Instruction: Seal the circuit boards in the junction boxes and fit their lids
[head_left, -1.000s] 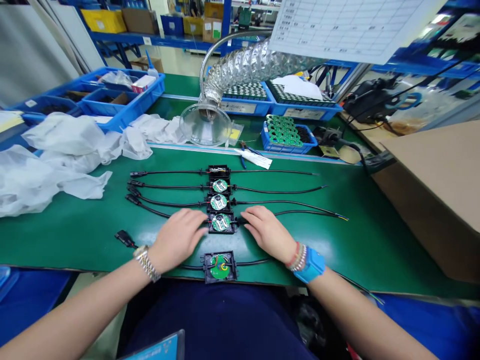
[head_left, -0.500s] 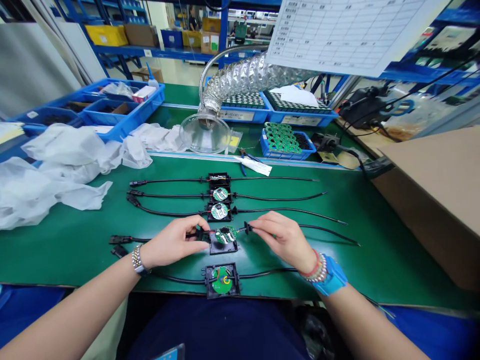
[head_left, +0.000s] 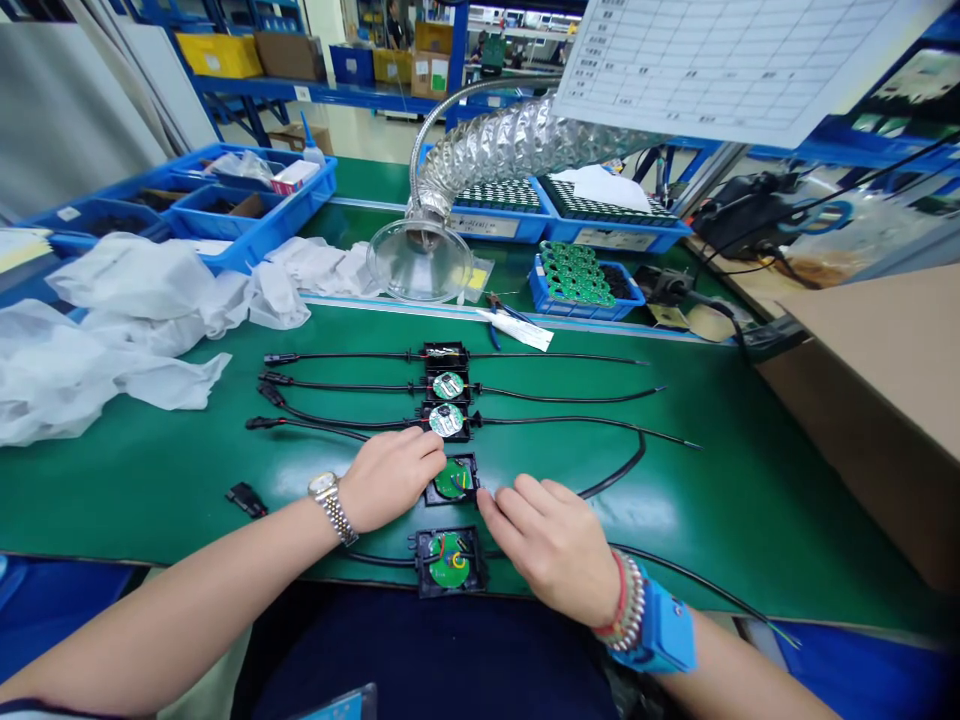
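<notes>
A black housing point(head_left: 451, 500) with a round green circuit board point(head_left: 454, 478) in it lies on the green table between my hands. My left hand point(head_left: 391, 478) is at its upper left edge, fingers closed together; what they pinch is hidden. My right hand point(head_left: 551, 535) pinches at the right edge, where the black cable point(head_left: 619, 476) leaves the housing. Nearer me sits another housing point(head_left: 484, 580) with a green board point(head_left: 448, 560) and cables on both sides. Beyond my hands, several similar housings with cables lie in a column, among them one with a whitish board point(head_left: 446, 420).
White foam bags point(head_left: 142, 290) and a blue divided tray point(head_left: 285, 215) are at the left. Toward the back stand a clear fume hood point(head_left: 420, 265), pliers point(head_left: 495, 325) and a blue basket of circuit boards point(head_left: 585, 312). A cardboard box point(head_left: 885, 400) stands at the right.
The board has turned over and now lies in its housing. My left hand has moved right and up to the housing's edge; my right hand has moved down and left, and its cable now bends.
</notes>
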